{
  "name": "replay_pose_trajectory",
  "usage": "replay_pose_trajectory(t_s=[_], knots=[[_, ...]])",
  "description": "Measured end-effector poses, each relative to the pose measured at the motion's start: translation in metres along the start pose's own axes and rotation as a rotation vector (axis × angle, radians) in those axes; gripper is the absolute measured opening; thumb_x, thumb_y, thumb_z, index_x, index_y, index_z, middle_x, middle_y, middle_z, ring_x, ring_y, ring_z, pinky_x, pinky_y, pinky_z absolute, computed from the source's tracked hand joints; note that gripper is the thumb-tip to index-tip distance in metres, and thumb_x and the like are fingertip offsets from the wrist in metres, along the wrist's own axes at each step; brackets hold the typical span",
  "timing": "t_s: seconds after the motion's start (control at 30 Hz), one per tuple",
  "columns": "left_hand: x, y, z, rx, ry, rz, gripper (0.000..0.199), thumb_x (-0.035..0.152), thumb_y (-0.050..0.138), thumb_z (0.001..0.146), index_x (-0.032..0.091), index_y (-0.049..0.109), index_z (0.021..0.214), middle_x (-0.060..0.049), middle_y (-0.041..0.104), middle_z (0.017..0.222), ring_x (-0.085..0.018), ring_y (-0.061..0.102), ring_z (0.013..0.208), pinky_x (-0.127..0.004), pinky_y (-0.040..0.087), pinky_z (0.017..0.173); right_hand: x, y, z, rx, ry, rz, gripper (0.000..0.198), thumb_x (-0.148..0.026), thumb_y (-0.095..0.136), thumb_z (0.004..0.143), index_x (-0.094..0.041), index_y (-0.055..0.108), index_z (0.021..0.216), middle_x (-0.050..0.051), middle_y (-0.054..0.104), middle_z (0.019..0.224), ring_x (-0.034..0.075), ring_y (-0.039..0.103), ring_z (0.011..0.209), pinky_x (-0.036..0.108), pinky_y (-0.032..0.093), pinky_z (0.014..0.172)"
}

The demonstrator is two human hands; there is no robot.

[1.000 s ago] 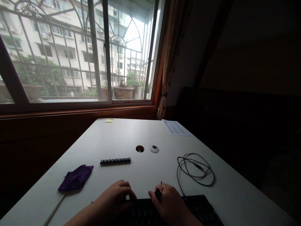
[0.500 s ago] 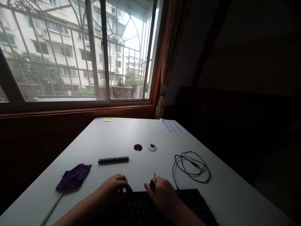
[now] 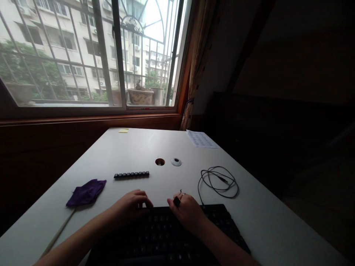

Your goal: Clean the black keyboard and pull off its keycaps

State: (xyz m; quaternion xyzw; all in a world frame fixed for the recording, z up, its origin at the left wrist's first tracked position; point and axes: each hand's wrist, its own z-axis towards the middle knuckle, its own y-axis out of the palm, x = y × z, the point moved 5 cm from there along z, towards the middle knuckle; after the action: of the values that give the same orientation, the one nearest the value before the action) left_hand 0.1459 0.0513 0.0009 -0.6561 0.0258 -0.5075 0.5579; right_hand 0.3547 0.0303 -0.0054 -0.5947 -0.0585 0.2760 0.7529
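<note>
A black keyboard (image 3: pixel 159 236) lies in front of me at the near side of the white table. My left hand (image 3: pixel 133 204) is at its upper left edge, palm down, fingers bent and apart, with a gap between thumb and fingers; their tips are partly hidden. Over the upper middle of the keyboard is my right hand (image 3: pixel 188 210), closed. Between its thumb and fingers shows a small black keycap (image 3: pixel 176 201). Thin dark bent wires (image 3: pixel 181 192) stick out among those fingers; what they belong to is hidden. Beyond my left hand lies a straight row of black keycaps (image 3: pixel 131 175).
A purple cloth (image 3: pixel 85 193) on a pale stick (image 3: pixel 58 232) lies at left. A coiled black cable (image 3: pixel 219 181) runs from the keyboard at right. Farther back are a cable hole (image 3: pixel 160 162), its white cover (image 3: pixel 176 162), a printed sheet (image 3: pixel 202 139) and a yellow note (image 3: pixel 123 130).
The view has tilted down, so the table and hands sit higher and more of the keyboard shows. Both hands keep nearly the same places over the keyboard.
</note>
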Motion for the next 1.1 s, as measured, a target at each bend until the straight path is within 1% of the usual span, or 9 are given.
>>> replay_pose_trajectory(t_s=[0.13, 0.3, 0.4, 0.5, 0.63, 0.77, 0.9, 1.0, 1.1], knots=[[0.003, -0.001, 0.000, 0.006, 0.022, -0.017, 0.017, 0.026, 0.062, 0.090, 0.024, 0.075, 0.102, -0.005, 0.067, 0.093, -0.018, 0.060, 0.083, -0.026, 0.050, 0.073, 0.002, -0.005, 0.001, 0.006, 0.000, 0.143, 0.040, -0.037, 0.036, 0.100, -0.019, 0.049, 0.067, 0.003, 0.056, 0.064, 0.016, 0.053, 0.062, 0.028, 0.035, 0.063], [0.006, -0.003, -0.001, -0.006, 0.010, -0.025, 0.016, 0.024, 0.064, 0.089, 0.023, 0.075, 0.100, -0.005, 0.067, 0.093, -0.018, 0.061, 0.080, -0.027, 0.050, 0.072, 0.014, -0.012, 0.000, 0.040, 0.153, 0.489, 0.043, -0.043, 0.034, 0.101, -0.020, 0.041, 0.065, -0.003, 0.044, 0.058, 0.012, 0.044, 0.054, 0.026, 0.033, 0.056], [0.008, -0.004, -0.001, -0.015, 0.019, -0.040, 0.017, 0.024, 0.063, 0.090, 0.024, 0.074, 0.102, -0.005, 0.067, 0.094, -0.018, 0.062, 0.082, -0.028, 0.050, 0.072, 0.014, -0.011, -0.001, 0.020, 0.118, 0.589, 0.043, -0.045, 0.038, 0.100, -0.021, 0.036, 0.064, -0.005, 0.038, 0.058, 0.010, 0.039, 0.052, 0.025, 0.031, 0.055], [0.006, -0.003, -0.001, -0.005, 0.040, -0.026, 0.016, 0.026, 0.063, 0.091, 0.024, 0.074, 0.103, -0.006, 0.066, 0.095, -0.019, 0.062, 0.084, -0.028, 0.051, 0.073, 0.013, -0.009, -0.001, -0.001, 0.087, 0.644, 0.044, -0.046, 0.039, 0.100, -0.021, 0.033, 0.064, -0.005, 0.035, 0.059, 0.009, 0.036, 0.053, 0.025, 0.029, 0.054], [0.004, -0.003, -0.001, 0.053, 0.077, -0.040, 0.018, 0.026, 0.059, 0.093, 0.023, 0.073, 0.105, -0.006, 0.066, 0.095, -0.017, 0.062, 0.081, -0.027, 0.052, 0.073, 0.011, -0.010, 0.000, -0.019, 0.042, 0.638, 0.046, -0.048, 0.040, 0.099, -0.020, 0.034, 0.063, -0.005, 0.035, 0.060, 0.009, 0.036, 0.054, 0.025, 0.028, 0.054], [0.015, -0.010, -0.003, 0.090, 0.095, -0.065, 0.020, 0.024, 0.056, 0.094, 0.022, 0.072, 0.107, -0.006, 0.066, 0.095, -0.016, 0.063, 0.080, -0.026, 0.051, 0.072, 0.009, -0.012, -0.001, -0.028, 0.025, 0.626, 0.046, -0.048, 0.040, 0.100, -0.020, 0.034, 0.064, -0.005, 0.035, 0.061, 0.009, 0.035, 0.055, 0.025, 0.028, 0.053], [0.034, -0.019, -0.001, 0.041, 0.007, -0.088, 0.022, 0.027, 0.056, 0.094, 0.022, 0.071, 0.110, -0.006, 0.068, 0.100, -0.016, 0.065, 0.076, -0.026, 0.052, 0.069, 0.009, -0.011, -0.002, -0.026, 0.024, 0.620, 0.047, -0.048, 0.038, 0.100, -0.020, 0.037, 0.064, -0.005, 0.037, 0.061, 0.009, 0.036, 0.054, 0.025, 0.029, 0.053], [0.037, -0.017, 0.007, 0.005, -0.109, -0.159, 0.023, 0.034, 0.058, 0.093, 0.020, 0.072, 0.104, -0.008, 0.072, 0.103, -0.023, 0.067, 0.091, -0.033, 0.051, 0.081, 0.008, -0.012, -0.002, -0.025, 0.021, 0.613, 0.047, -0.049, 0.039, 0.100, -0.019, 0.039, 0.064, -0.004, 0.038, 0.061, 0.009, 0.038, 0.055, 0.025, 0.029, 0.054], [0.028, 0.001, 0.020, -0.080, -0.268, -0.485, 0.029, 0.040, 0.060, 0.091, 0.019, 0.067, 0.111, -0.009, 0.074, 0.102, -0.024, 0.069, 0.093, -0.036, 0.052, 0.084, 0.007, -0.014, -0.002, -0.030, 0.010, 0.606, 0.048, -0.049, 0.038, 0.100, -0.019, 0.041, 0.064, -0.004, 0.040, 0.062, 0.010, 0.040, 0.056, 0.025, 0.030, 0.055]])
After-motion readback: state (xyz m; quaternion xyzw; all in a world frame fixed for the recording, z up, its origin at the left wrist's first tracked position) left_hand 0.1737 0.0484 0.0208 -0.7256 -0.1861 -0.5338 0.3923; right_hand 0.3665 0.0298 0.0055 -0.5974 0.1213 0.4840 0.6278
